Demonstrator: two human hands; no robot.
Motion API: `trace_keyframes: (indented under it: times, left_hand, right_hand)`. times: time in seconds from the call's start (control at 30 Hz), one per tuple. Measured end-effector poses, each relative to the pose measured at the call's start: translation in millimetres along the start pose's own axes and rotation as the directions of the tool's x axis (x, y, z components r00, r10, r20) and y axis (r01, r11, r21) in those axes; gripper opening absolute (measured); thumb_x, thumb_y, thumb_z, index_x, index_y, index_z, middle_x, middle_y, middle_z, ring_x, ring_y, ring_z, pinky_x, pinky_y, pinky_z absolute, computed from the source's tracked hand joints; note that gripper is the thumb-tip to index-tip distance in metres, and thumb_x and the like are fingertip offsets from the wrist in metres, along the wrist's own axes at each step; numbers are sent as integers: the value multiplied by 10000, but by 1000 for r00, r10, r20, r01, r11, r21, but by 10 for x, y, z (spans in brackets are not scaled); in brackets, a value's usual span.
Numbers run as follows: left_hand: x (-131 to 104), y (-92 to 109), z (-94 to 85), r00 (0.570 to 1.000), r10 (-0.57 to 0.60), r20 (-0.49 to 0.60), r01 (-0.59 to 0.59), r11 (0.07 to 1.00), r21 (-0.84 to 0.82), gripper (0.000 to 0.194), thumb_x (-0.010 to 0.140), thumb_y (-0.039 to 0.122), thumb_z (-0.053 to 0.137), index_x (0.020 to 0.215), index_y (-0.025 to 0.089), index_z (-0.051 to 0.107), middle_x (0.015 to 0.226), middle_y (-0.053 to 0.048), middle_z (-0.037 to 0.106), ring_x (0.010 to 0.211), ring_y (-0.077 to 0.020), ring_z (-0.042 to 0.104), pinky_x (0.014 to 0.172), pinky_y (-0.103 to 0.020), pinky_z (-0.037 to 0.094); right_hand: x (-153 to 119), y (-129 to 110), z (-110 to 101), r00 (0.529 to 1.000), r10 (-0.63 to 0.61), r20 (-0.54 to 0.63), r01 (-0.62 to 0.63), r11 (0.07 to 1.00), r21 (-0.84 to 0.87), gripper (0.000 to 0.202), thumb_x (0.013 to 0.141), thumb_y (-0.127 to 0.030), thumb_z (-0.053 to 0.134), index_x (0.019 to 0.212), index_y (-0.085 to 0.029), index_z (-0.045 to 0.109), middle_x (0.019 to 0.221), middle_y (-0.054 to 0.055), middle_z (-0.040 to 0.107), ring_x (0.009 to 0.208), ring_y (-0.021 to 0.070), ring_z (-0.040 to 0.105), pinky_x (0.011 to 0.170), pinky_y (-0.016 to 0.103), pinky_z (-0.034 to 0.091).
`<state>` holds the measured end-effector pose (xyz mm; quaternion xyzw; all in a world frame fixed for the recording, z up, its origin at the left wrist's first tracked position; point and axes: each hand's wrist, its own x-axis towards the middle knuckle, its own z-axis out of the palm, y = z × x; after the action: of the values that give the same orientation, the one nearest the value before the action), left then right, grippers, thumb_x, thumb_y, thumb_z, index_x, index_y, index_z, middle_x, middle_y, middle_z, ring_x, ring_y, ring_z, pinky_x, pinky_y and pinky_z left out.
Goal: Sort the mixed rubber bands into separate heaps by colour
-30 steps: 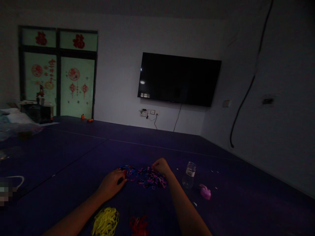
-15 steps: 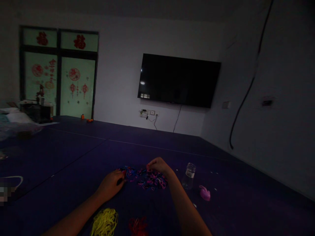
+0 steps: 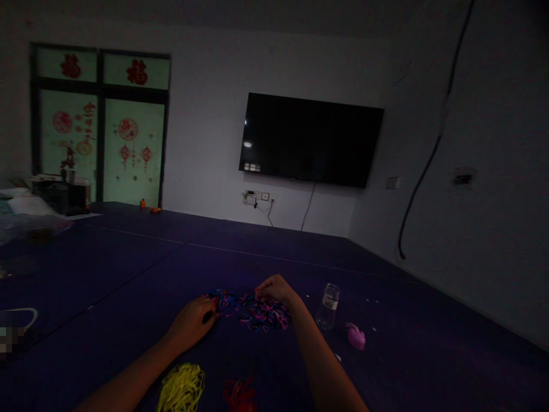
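Where colorful loops [image 3: 268, 316] lie — both hands [image 3: 193, 324] [image 3: 277, 288] touch them.

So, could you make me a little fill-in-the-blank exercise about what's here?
The heap beside the yellow strands is ____.
Of the left hand and the right hand, the one nearer the bottle is the ____.
The thing just right of the bottle is coloured ____.
The big black screen hangs on the ____.

Missing words: red; right; pink; wall.
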<state>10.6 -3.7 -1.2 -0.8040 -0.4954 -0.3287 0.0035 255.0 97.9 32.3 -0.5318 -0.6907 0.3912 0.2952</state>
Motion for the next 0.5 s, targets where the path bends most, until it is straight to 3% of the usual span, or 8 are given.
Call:
trace_keyframes:
  times: [0.23, 0.5]
  left_hand:
    - [12, -19, 1, 1000, -4, 13, 4, 1000, 12, 174, 803, 199, 456, 651, 220, 539, 753, -12, 657, 828, -186, 633, 900, -346, 446]
    - [-2, -27, 5, 999, -11, 33, 11, 1000, 5, 156, 813, 218, 470, 718, 218, 593, 820, -29, 674, 877, -199, 623, 886, -344, 448]
  right_hand:
    - [10, -1, -18, 1000, -28, 5, 28, 999, -29, 82, 645, -166, 646, 610, -121, 705, 535, 15, 661, 480, 98, 579, 494, 172, 432]
    - [-69, -96, 103, 994, -25, 105, 47, 977, -208, 53, 556, -118, 669, 583, -126, 713, 451, -9, 613, 432, 96, 551, 430, 160, 385]
